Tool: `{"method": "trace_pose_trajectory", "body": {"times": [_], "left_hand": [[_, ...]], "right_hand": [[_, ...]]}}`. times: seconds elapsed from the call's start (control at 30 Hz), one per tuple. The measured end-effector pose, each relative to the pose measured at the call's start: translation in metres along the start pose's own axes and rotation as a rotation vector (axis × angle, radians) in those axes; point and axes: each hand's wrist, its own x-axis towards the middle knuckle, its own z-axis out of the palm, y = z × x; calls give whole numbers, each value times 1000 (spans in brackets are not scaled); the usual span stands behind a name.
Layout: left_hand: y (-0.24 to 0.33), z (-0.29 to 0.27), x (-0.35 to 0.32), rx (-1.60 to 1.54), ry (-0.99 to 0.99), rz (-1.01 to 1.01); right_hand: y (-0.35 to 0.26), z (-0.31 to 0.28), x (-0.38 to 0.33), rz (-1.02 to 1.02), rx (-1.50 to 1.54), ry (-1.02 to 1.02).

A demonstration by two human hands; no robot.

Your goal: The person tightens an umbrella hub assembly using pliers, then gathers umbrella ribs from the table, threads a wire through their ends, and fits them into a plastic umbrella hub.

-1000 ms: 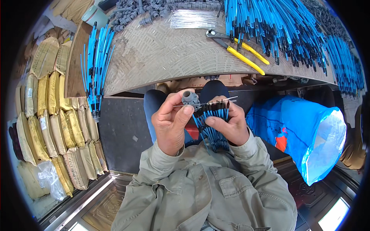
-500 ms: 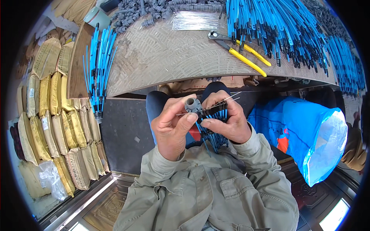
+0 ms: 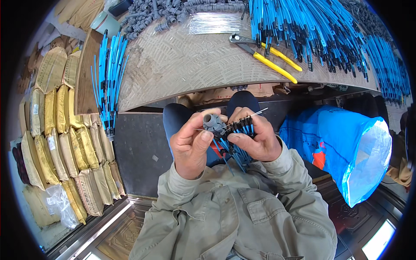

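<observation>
The person's left hand (image 3: 190, 145) pinches a small grey tubular fitting (image 3: 212, 122) between thumb and fingers, holding it up over the lap, just in front of the workbench edge. The right hand (image 3: 255, 138) is closed around a bundle of blue tubes with black ends (image 3: 239, 138), the black tips standing up beside the fitting and the blue lengths hanging down past the palm. A thin metal wire (image 3: 255, 114) sticks out from between the two hands, slanting up to the right. On the worn workbench (image 3: 186, 65) lie yellow-handled pliers (image 3: 271, 58), a heap of the same blue tubes (image 3: 316, 30) and a pile of grey fittings (image 3: 173, 13). A blue plastic sack (image 3: 346, 151) stands open at the person's right, and stacked yellowish sacks (image 3: 60, 134) fill the left side.
</observation>
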Motion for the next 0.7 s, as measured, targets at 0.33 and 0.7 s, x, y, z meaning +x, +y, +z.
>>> {"method": "trace_pose_trajectory", "body": {"times": [0.33, 0.7], "left_hand": [[-7, -11, 14, -118, -233, -14], [-4, 17, 3, -2, -64, 91]], "right_hand": [[7, -2, 6, 71, 365, 11], [-7, -9, 2, -90, 312, -2]]}}
